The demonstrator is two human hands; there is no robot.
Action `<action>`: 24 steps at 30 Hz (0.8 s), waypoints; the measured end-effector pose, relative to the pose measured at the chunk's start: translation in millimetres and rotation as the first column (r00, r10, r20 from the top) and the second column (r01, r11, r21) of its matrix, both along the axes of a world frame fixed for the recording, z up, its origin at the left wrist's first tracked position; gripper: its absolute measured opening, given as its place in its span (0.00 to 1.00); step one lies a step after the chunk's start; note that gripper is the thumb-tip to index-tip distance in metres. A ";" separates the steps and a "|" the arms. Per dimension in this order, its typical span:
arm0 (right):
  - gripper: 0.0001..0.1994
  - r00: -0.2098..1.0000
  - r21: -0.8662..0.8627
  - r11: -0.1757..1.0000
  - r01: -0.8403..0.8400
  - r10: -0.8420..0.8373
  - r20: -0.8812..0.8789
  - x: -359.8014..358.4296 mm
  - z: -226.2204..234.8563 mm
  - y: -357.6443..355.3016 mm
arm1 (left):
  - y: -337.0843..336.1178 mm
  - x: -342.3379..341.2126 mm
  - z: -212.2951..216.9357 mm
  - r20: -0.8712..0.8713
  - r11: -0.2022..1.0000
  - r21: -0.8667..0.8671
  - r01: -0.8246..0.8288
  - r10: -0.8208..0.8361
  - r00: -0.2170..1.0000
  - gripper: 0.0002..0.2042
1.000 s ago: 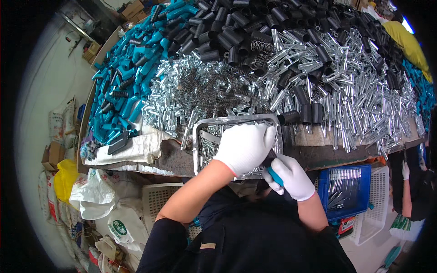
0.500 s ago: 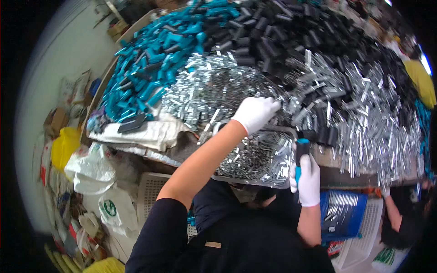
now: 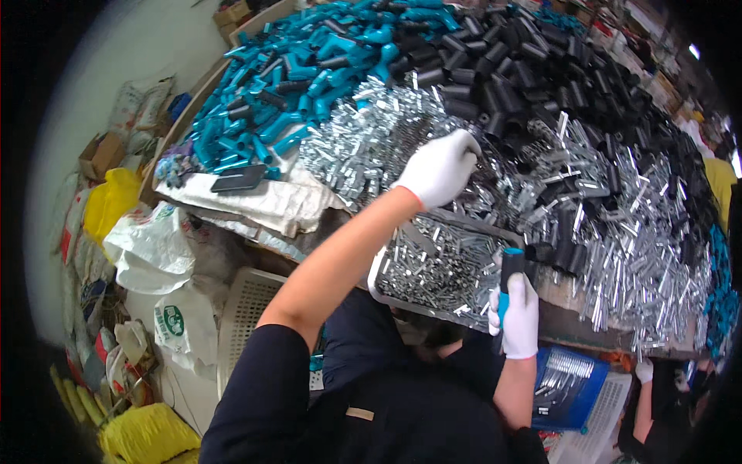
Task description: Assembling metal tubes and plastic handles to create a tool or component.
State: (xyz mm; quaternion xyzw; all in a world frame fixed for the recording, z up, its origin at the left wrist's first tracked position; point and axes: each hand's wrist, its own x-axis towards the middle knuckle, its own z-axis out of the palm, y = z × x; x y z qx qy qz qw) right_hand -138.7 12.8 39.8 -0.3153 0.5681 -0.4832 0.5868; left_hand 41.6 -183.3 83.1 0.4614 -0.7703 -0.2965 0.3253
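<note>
My left hand [image 3: 440,166], in a white glove, reaches out over the heap of small shiny metal parts [image 3: 363,147] and rests on it, fingers curled down; whether it grips a part is hidden. My right hand [image 3: 516,313], also gloved in white, holds a handle that is black on top and blue below [image 3: 510,271], upright near the table's front edge. Between my hands lies a metal tray [image 3: 376,284] filled with small silver pieces. Black tube pieces [image 3: 533,85] are piled behind the silver heap, teal ones [image 3: 294,77] to the left.
A white cloth [image 3: 255,197] with a dark flat object [image 3: 239,179] lies at the table's left corner. Below it stand a white basket [image 3: 243,317], plastic bags [image 3: 143,247] and yellow sacks [image 3: 147,437]. A blue crate [image 3: 568,387] sits lower right, beside another person's gloved hand [image 3: 643,373].
My left hand left the tray's rim and stretched forward onto the silver heap. My right hand swung out to the right of the tray, still gripping the handle. The view tilted.
</note>
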 end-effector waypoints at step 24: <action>0.18 0.986 -0.092 0.989 -0.120 0.108 -0.125 37.0 -9.5 -6.8 | 3.8 46.9 36.5 0.371 0.990 -0.051 0.128 -0.100 0.923 0.20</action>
